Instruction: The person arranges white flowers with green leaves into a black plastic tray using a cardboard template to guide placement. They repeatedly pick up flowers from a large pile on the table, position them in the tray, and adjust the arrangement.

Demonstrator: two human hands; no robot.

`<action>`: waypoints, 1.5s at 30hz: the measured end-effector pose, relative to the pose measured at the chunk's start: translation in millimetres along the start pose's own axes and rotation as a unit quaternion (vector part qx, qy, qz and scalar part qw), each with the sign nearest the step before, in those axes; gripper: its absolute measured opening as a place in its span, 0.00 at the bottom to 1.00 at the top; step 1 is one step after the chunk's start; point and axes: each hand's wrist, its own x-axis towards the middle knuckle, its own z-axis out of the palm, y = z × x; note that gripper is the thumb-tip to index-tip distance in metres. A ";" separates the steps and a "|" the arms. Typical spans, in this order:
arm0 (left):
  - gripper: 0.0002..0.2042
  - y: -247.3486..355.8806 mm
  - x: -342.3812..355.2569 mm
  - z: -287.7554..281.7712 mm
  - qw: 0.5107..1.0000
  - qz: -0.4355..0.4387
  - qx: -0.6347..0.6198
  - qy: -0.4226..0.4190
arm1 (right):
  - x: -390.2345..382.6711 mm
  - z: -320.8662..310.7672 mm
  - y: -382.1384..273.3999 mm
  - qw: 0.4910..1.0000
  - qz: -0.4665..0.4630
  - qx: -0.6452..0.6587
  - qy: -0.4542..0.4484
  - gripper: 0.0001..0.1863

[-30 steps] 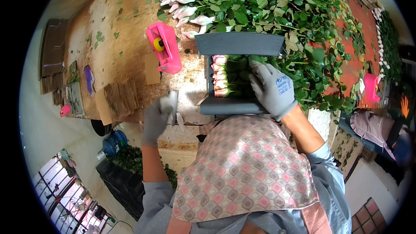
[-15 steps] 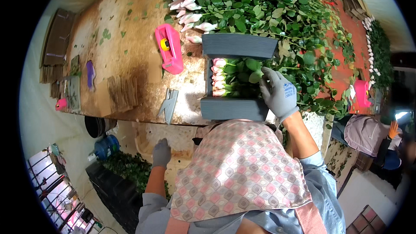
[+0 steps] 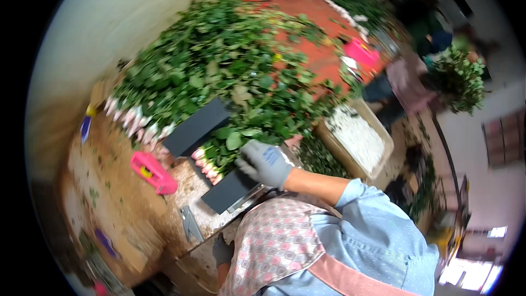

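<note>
My right hand (image 3: 266,164), in a grey glove, has curled fingers at the leafy stems of a pink rose bunch (image 3: 206,165) lying in a dark ribbed holder (image 3: 224,194); what the fingertips hold is hidden. My left hand (image 3: 221,252), also gloved, is low below the table edge, mostly hidden by my patterned apron (image 3: 268,241). A grey metal stapler (image 3: 192,223) lies left of the holder, with a pink tape dispenser (image 3: 153,174) beyond it.
A pile of leafy roses (image 3: 197,60) covers the back of the worktable (image 3: 98,170). A red table (image 3: 312,22), a tub of white material (image 3: 359,142) and a person (image 3: 405,85) beside a foliage bundle (image 3: 455,79) are right. Cardboard sheets (image 3: 139,241) lie near left.
The view has swung right. The stapler that was in my left hand lies on the table; that hand has moved down under the edge. My right hand stays at the bunch.
</note>
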 end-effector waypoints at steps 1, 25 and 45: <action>0.34 -7.9 14.3 15.1 0.998 0.059 -0.022 0.015 | -7.8 4.1 -8.1 0.999 -0.005 0.030 0.016 0.12; 0.24 115.7 -170.4 208.8 0.853 -0.256 -0.454 0.031 | -170.5 63.6 58.7 0.819 -0.236 0.122 -0.509 0.19; 0.23 236.6 -230.7 317.7 0.767 -0.351 -0.536 -0.036 | -226.2 188.8 125.6 0.846 -0.213 -0.204 -0.445 0.28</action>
